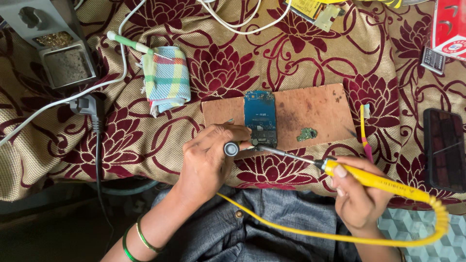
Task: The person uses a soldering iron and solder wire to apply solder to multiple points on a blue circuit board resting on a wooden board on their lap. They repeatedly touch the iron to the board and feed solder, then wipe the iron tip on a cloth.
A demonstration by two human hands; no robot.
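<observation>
A maroon-and-gold floral cloth (pixel 301 53) covers the whole work surface, and on it lies a brown wooden board (pixel 318 109) that serves as the landmark here. Left of the board, well apart, sits a grey soldering stand (pixel 53 46) with a sponge tray, and nearer the board a folded checked rag (pixel 166 77). Right of the board, well apart, lies a dark phone (pixel 444 148); just beside the board's right edge lies a yellow toothbrush (pixel 364 128). On the board, left of its middle, rests a blue phone circuit board (pixel 260 116), lengthwise away from the person. The right hand (pixel 357 196), below the board's right corner, is closed around a yellow-handled soldering iron (pixel 374 179), whose metal tip reaches the circuit board's near end. The left hand (pixel 211 157), at the board's near left edge, pinches a small grey cylindrical tool (pixel 231 148), fingertips touching the circuit board. A small green circuit fragment (pixel 307 134) lies on the board, right of the circuit board.
</observation>
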